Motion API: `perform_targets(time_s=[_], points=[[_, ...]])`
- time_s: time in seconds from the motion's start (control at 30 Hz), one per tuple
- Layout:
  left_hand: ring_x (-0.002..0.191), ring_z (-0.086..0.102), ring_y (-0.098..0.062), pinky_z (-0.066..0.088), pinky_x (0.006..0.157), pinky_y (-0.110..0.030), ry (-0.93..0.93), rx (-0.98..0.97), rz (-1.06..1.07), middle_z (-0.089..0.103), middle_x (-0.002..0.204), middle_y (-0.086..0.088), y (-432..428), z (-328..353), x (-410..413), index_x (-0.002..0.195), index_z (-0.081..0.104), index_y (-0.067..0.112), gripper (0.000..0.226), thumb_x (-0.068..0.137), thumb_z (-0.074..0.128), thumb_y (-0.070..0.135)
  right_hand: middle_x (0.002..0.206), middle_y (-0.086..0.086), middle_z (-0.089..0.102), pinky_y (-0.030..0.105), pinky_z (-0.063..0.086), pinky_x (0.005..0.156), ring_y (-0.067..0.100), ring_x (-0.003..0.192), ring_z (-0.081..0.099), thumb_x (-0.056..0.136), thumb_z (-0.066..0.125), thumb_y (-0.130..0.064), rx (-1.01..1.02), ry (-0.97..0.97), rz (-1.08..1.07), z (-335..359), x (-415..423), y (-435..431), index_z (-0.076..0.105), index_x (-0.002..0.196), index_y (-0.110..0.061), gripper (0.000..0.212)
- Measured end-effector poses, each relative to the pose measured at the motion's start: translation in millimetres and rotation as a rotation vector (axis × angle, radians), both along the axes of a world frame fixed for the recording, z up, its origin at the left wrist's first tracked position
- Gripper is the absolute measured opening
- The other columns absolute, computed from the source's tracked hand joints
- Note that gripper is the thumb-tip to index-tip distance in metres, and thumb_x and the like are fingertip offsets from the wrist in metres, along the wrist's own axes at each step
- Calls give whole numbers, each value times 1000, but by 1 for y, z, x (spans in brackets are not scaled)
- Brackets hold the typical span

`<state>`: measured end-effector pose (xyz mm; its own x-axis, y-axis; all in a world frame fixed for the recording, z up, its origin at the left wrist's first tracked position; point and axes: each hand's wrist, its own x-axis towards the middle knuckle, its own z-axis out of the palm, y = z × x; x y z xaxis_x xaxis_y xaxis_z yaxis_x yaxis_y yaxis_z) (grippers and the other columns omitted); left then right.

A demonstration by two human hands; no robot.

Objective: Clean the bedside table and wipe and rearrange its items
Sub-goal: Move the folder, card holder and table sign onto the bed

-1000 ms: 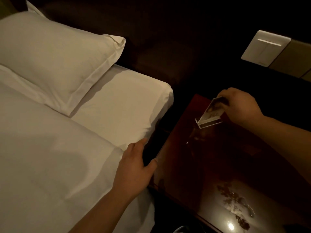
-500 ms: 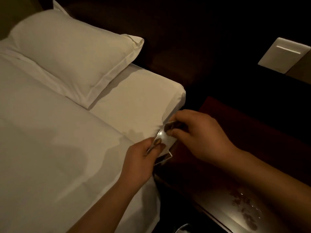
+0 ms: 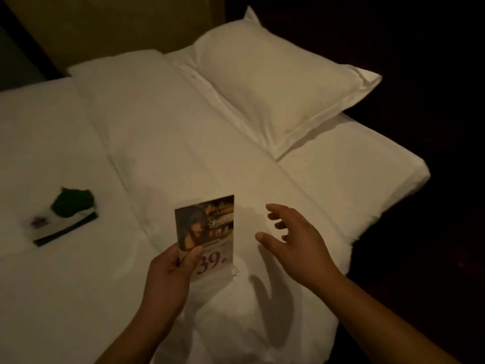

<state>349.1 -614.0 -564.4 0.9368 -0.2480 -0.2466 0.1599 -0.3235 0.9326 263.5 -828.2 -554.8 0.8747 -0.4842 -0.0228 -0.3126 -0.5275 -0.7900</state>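
My left hand (image 3: 170, 269) grips the lower left corner of a clear acrylic card stand (image 3: 207, 232) holding a printed card with a picture and a red "39". The stand is upright, its base at or just above the white bed cover (image 3: 131, 153). My right hand (image 3: 294, 240) hovers to the right of the stand, fingers spread, holding nothing. The bedside table is out of view in the dark at the right.
A white pillow (image 3: 278, 77) lies at the head of the bed. On the cover at the left rests a dark green cloth (image 3: 72, 200) on top of a flat dark-edged booklet or box (image 3: 63, 227). The mattress edge (image 3: 393, 195) drops into darkness at the right.
The stand went from my right hand at the table to my left hand, which now holds it over the bed. My right hand has let go and opened. The view swung left.
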Motion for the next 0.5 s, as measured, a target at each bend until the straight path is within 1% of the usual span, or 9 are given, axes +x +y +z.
perform_targets(time_s=[0.1,0.2,0.3,0.33,0.4,0.5], points=[[69,74,-10,53,62,-26,27,4,89,79,78,4,50,2,25,83,76,17,18,95,62,16,124,-17,56,28,50,89,2,106,54,83,65,-51,-59,31,72,1,35,32,45,136,-40,57],[72,74,-11,53,64,-29,32,33,171,78,78,8,99,-3,44,84,75,19,15,94,64,18,126,-17,57,31,50,91,5,109,54,83,66,-51,-105,46,130,2,64,64,47,135,-40,57],[75,74,-8,55,61,-21,5,28,202,78,82,10,144,-3,57,88,74,25,16,94,63,16,126,-17,56,34,50,92,7,112,54,82,66,-52,-117,66,180,2,89,97,47,135,-40,58],[76,74,-7,54,62,-21,-7,30,207,78,84,12,157,-3,61,89,74,28,18,95,63,16,126,-17,56,34,50,92,7,112,54,82,67,-51,-115,70,193,2,96,108,47,135,-40,58],[78,74,-6,53,65,-25,-10,29,237,78,86,12,185,-3,70,90,75,30,17,94,64,18,125,-16,56,34,51,92,7,112,54,82,67,-50,-119,75,220,1,113,130,47,135,-39,58],[78,74,-9,53,67,-28,17,-8,309,79,85,9,216,-5,80,93,75,25,11,93,65,20,125,-15,57,34,50,93,7,112,54,83,68,-48,-116,81,267,1,132,157,47,136,-38,58]])
